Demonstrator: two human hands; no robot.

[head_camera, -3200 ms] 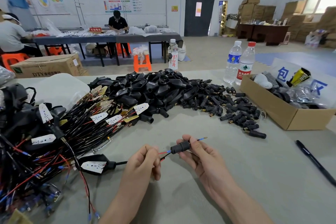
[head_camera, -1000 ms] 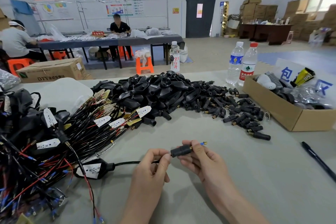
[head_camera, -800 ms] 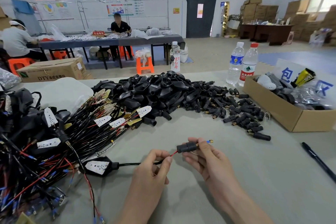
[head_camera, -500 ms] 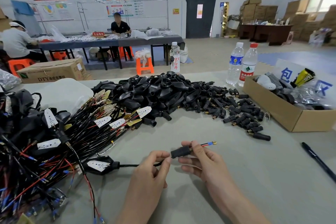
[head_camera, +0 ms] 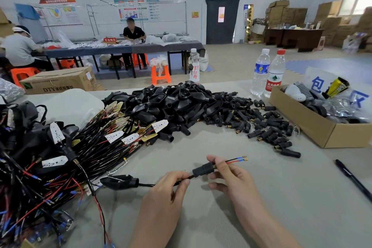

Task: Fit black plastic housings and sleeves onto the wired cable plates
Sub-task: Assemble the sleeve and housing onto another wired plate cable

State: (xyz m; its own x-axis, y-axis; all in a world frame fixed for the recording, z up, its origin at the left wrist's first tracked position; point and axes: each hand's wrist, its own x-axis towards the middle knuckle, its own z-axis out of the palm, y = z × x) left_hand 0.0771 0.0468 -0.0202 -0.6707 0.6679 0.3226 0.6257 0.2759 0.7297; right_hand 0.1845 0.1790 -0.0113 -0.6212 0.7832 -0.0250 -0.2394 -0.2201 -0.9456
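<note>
Black plastic sleeve (head_camera: 203,169) sits pinched in my right hand (head_camera: 231,177); my left hand (head_camera: 167,193), just beside, pinches the thin black cable (head_camera: 146,185) tight so the sleeve can slide, I think.

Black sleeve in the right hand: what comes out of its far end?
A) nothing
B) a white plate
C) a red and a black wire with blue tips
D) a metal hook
C: beyond the black sleeve pinched in the right hand, red and black wires run out to blue tips.
</note>
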